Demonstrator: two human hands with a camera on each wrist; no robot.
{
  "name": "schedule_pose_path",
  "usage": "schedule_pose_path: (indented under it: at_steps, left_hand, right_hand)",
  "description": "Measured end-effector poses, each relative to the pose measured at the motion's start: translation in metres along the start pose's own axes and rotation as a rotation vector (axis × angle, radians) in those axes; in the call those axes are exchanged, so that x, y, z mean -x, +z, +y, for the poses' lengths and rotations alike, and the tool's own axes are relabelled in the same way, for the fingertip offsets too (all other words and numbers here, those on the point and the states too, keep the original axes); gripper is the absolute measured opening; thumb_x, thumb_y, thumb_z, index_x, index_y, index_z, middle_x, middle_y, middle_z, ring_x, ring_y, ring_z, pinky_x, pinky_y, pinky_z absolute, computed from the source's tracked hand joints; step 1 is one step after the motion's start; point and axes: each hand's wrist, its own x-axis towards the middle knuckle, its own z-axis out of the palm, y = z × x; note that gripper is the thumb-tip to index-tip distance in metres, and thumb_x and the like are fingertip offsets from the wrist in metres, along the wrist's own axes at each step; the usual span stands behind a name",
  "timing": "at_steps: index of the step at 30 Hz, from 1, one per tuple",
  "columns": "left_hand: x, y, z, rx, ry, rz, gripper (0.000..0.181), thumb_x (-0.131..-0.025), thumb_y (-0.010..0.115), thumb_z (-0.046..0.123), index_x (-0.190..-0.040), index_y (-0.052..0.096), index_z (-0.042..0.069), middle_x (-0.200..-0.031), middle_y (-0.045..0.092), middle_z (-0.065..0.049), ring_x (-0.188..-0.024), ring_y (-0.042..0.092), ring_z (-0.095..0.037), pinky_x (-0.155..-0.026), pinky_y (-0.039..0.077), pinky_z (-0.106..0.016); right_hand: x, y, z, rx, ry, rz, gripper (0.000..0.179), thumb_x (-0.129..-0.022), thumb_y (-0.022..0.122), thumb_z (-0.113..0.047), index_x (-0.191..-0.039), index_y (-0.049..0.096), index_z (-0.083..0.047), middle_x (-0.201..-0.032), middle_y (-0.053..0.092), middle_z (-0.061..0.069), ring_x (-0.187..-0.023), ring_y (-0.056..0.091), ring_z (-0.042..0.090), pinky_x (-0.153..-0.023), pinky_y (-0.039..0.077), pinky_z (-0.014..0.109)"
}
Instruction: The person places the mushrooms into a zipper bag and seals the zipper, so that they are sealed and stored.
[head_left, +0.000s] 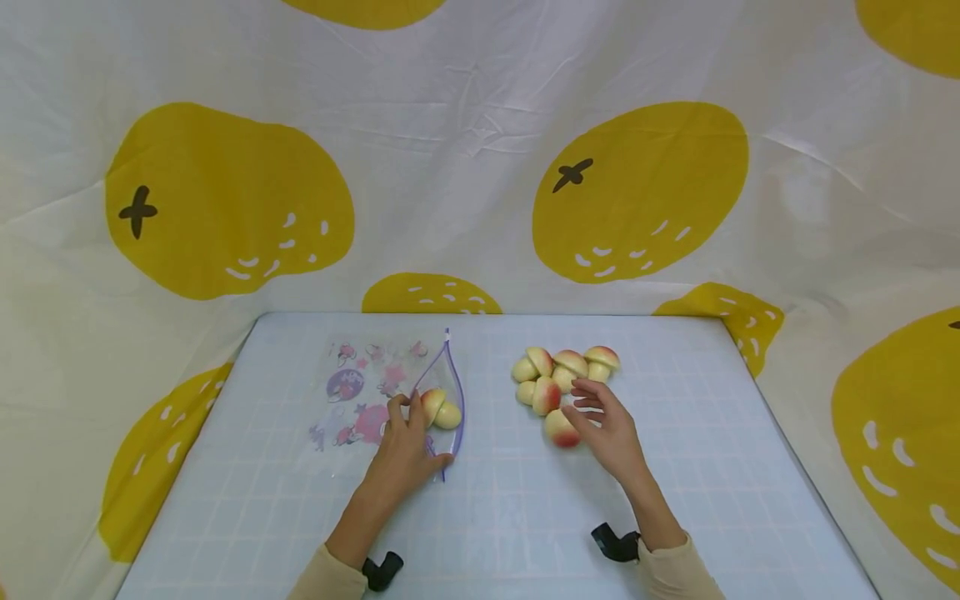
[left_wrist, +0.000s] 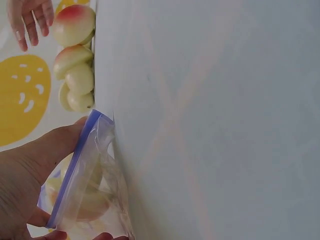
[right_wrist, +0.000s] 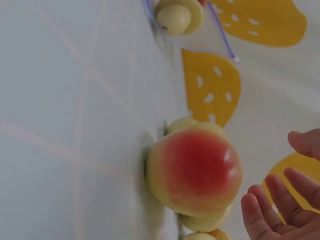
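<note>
A clear zip bag with pink and purple prints lies on the left of the table, its purple zip edges spread apart at the mouth. My left hand grips the bag at its mouth, thumb along the near zip edge. Just inside the opening sits a toy mushroom with a red-and-cream cap. Relaxed and holding nothing, my right hand hovers by the nearest loose toy mushroom. In the right wrist view that mushroom's red cap faces the camera, with the fingers apart from it.
Several more toy mushrooms are clustered just beyond the right hand. A pale checked cloth covers the table. Behind it hangs a white curtain with large yellow fruit prints. Each wrist carries a small black camera mount.
</note>
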Motion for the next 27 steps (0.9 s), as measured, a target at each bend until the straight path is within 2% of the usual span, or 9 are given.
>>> schedule_pose_path:
  at_steps: [3, 6, 8, 12, 16, 21, 27]
  left_hand:
    - [0.0, 0.001, -0.001, -0.009, -0.006, -0.002, 0.117, -0.071, 0.093, 0.031, -0.154, 0.021, -0.009, -0.145, 0.02, -0.023, -0.112, 0.053, -0.044, -0.09, 0.053, -0.051]
    - [-0.001, 0.0, -0.001, -0.016, -0.019, -0.009, 0.117, -0.071, 0.093, 0.032, -0.155, 0.02, -0.008, -0.146, 0.019, -0.023, -0.113, 0.053, -0.044, -0.09, 0.053, -0.05]
    - [-0.001, 0.0, -0.001, -0.021, -0.025, -0.014, 0.117, -0.072, 0.092, 0.033, -0.155, 0.019, -0.007, -0.147, 0.018, -0.022, -0.113, 0.053, -0.044, -0.091, 0.053, -0.05]
    - [-0.002, 0.0, -0.001, -0.022, -0.027, -0.023, 0.117, -0.073, 0.092, 0.033, -0.155, 0.019, -0.007, -0.147, 0.018, -0.022, -0.114, 0.053, -0.043, -0.092, 0.053, -0.05]
    - [-0.002, -0.001, -0.001, -0.017, -0.033, -0.028, 0.118, -0.072, 0.092, 0.033, -0.155, 0.018, -0.006, -0.148, 0.017, -0.022, -0.115, 0.053, -0.044, -0.092, 0.052, -0.05]
    - [-0.002, 0.0, -0.003, -0.021, -0.028, -0.029, 0.117, -0.073, 0.092, 0.034, -0.155, 0.019, -0.007, -0.148, 0.016, -0.022, -0.114, 0.053, -0.043, -0.092, 0.052, -0.05]
    - [-0.003, 0.0, -0.002, -0.024, -0.019, -0.026, 0.118, -0.072, 0.092, 0.034, -0.155, 0.019, -0.007, -0.148, 0.017, -0.023, -0.115, 0.053, -0.043, -0.093, 0.052, -0.049]
  right_hand:
    - [0.005, -0.005, 0.011, 0.05, 0.03, -0.018, 0.046, -0.091, 0.076, -0.013, -0.132, 0.058, -0.003, -0.125, 0.061, 0.016, -0.108, 0.061, 0.035, -0.09, 0.054, 0.038]
    - [0.008, -0.01, 0.022, 0.05, 0.077, -0.073, 0.055, -0.09, 0.077, -0.014, -0.138, 0.053, -0.001, -0.134, 0.056, 0.019, -0.114, 0.057, 0.038, -0.094, 0.051, 0.05]
    - [0.009, -0.013, 0.028, 0.024, 0.112, -0.122, 0.061, -0.089, 0.078, -0.015, -0.141, 0.05, -0.001, -0.14, 0.051, 0.02, -0.119, 0.054, 0.039, -0.097, 0.048, 0.054]
    - [0.006, -0.021, 0.041, -0.052, 0.187, -0.228, 0.071, -0.088, 0.079, -0.02, -0.148, 0.044, -0.005, -0.149, 0.043, 0.017, -0.125, 0.05, 0.039, -0.098, 0.048, 0.051]
    - [0.0, -0.026, 0.052, -0.063, 0.252, -0.332, 0.079, -0.088, 0.08, -0.026, -0.153, 0.039, -0.011, -0.153, 0.04, 0.014, -0.124, 0.05, 0.036, -0.095, 0.048, 0.042]
    - [-0.005, -0.028, 0.058, -0.042, 0.24, -0.413, 0.08, -0.086, 0.081, -0.023, -0.153, 0.039, -0.011, -0.148, 0.044, 0.017, -0.12, 0.051, 0.035, -0.096, 0.047, 0.042]
    - [-0.005, -0.027, 0.053, -0.034, 0.213, -0.421, 0.074, -0.086, 0.081, -0.018, -0.148, 0.044, -0.005, -0.148, 0.045, 0.018, -0.116, 0.052, 0.037, -0.094, 0.046, 0.047]
